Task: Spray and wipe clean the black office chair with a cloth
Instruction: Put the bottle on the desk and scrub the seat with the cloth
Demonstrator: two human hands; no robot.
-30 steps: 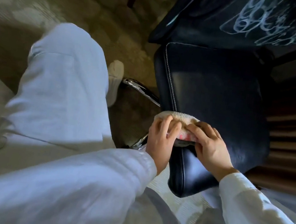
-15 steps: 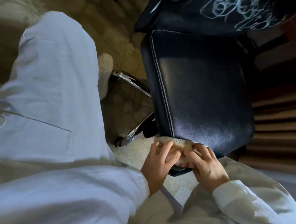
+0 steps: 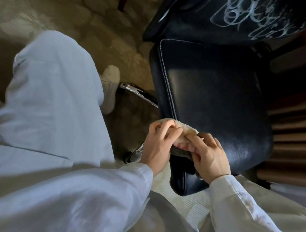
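The black leather office chair seat (image 3: 216, 105) with white stitching fills the middle right of the head view. A folded beige cloth (image 3: 181, 126) with a pink patch lies on the seat's near left part. My left hand (image 3: 158, 146) grips the cloth's left side with curled fingers. My right hand (image 3: 209, 157) grips its right side, fingers curled over the fold. Both hands press the cloth against the seat. No spray bottle is in view.
A dark garment with a pale scribble print (image 3: 254, 17) hangs over the chair back. Chrome base legs (image 3: 138, 91) stick out left under the seat. My raised left knee (image 3: 52, 89) and socked foot (image 3: 110, 87) are left of the chair; wooden furniture (image 3: 303, 123) stands right.
Both hands slid the cloth from the seat's front edge back up onto the seat's near left part. The view shifted with my head.
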